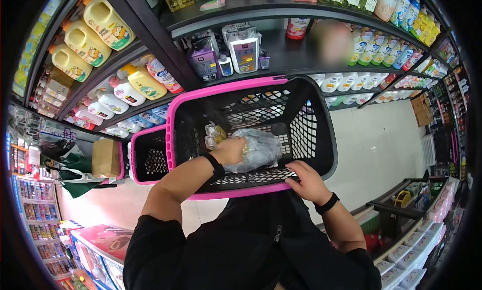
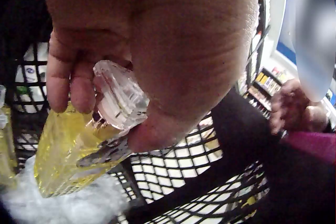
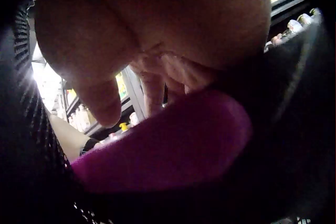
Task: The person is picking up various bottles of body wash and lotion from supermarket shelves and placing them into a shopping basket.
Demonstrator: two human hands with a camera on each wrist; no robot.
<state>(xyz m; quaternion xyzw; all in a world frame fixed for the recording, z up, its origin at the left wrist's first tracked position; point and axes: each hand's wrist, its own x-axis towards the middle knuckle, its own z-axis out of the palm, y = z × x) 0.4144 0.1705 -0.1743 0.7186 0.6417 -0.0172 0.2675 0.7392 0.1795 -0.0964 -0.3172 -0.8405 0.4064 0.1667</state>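
Inside a black mesh shopping basket (image 1: 311, 139) with a pink rim, my left hand (image 1: 228, 150) reaches down. It grips a clear bottle of yellow liquid (image 2: 68, 150) by its upper end, thumb and fingers around the faceted transparent cap (image 2: 118, 95). Similar bottles with clear caps (image 1: 215, 134) stand beside the hand, and a crumpled clear plastic bag (image 1: 263, 148) lies to its right. My right hand (image 1: 309, 182) rests at the basket's near right edge, fingers extended over the pink rim (image 3: 173, 140).
A second pink-rimmed basket (image 1: 150, 179) adjoins on the left. Shelves ahead carry purple-labelled bottles (image 1: 245, 51) and yellow jugs (image 1: 105, 21). A cardboard box (image 1: 105, 157) sits further left. Tiled floor (image 1: 371, 144) shows at right, with a low shelf of white packs (image 1: 409, 250) behind it.
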